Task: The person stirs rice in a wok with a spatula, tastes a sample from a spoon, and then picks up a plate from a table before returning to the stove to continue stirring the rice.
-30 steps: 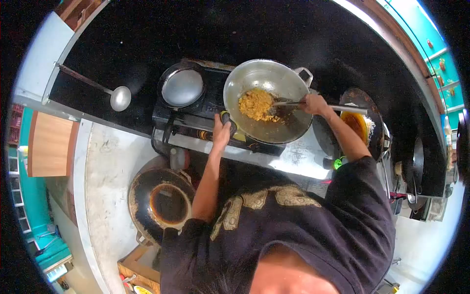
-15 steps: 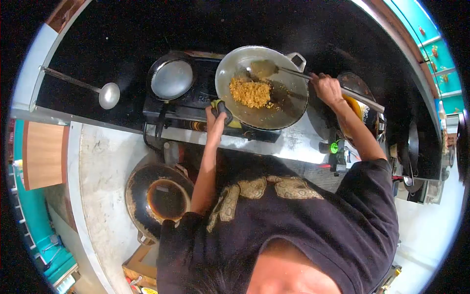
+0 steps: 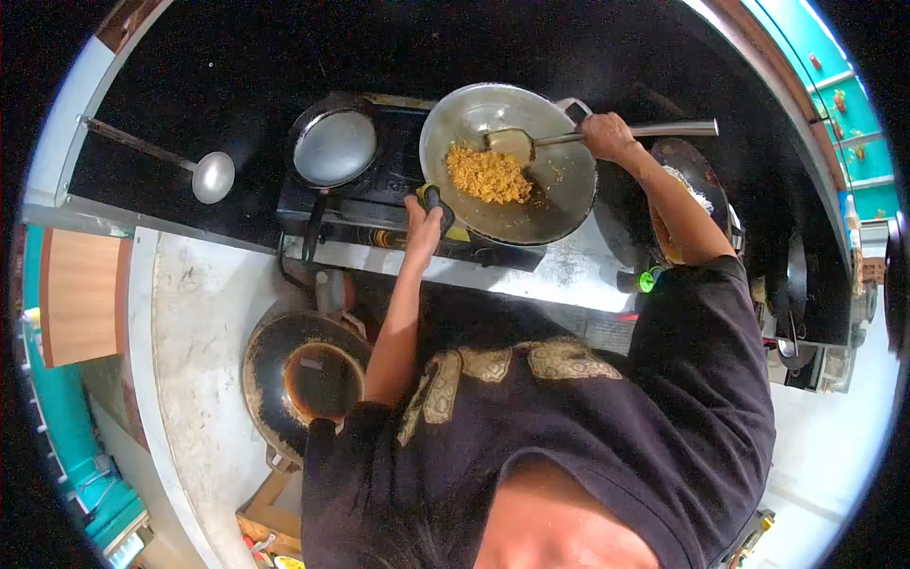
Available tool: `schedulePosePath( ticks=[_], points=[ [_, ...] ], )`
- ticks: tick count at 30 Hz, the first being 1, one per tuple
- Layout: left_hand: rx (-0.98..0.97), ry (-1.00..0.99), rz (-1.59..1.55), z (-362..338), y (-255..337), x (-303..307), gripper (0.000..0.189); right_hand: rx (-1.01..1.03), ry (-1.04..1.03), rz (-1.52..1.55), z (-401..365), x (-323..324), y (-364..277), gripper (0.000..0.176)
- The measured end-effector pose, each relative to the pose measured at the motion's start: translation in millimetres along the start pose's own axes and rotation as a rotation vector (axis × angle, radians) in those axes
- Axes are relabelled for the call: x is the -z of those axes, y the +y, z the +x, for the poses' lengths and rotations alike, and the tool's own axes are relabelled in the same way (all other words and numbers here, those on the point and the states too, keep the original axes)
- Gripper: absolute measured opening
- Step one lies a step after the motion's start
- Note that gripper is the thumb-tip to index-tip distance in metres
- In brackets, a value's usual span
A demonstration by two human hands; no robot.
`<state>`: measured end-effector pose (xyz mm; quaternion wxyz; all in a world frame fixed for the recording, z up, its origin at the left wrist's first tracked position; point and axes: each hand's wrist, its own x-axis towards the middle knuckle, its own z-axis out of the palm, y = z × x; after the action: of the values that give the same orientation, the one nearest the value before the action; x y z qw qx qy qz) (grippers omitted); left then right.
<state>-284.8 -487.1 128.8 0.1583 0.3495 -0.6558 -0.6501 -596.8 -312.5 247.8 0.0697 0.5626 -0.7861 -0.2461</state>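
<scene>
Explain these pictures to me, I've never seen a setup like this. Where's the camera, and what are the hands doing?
There is no machine here, just a person's two bare hands. The view comes from a camera worn on the head, looking forward and down, so the edges bend.

The right hand grips a long metal spatula, its blade in a large wok beside crumbly, golden-brown food. The left hand holds a dark-and-yellow pad at the wok's near edge.

A small pan sits on the stove. To the left is a ladle; lower down, a dark wok holds dark liquid.
</scene>
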Motion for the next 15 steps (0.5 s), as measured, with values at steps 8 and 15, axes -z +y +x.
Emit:
schedulePosePath(
  ticks=[8,15],
  points=[
    [-0.029,-0.014,0.006,6.0,-15.2,-3.1,0.061,-0.098,-0.324,-0.081,-9.9,58.7,29.3,0.018],
    [0.059,-0.086,0.034,9.2,-11.9,-1.5,0.072,0.136,-0.338,0.510,-28.0,-27.3,-3.6,0.028]
  ],
)
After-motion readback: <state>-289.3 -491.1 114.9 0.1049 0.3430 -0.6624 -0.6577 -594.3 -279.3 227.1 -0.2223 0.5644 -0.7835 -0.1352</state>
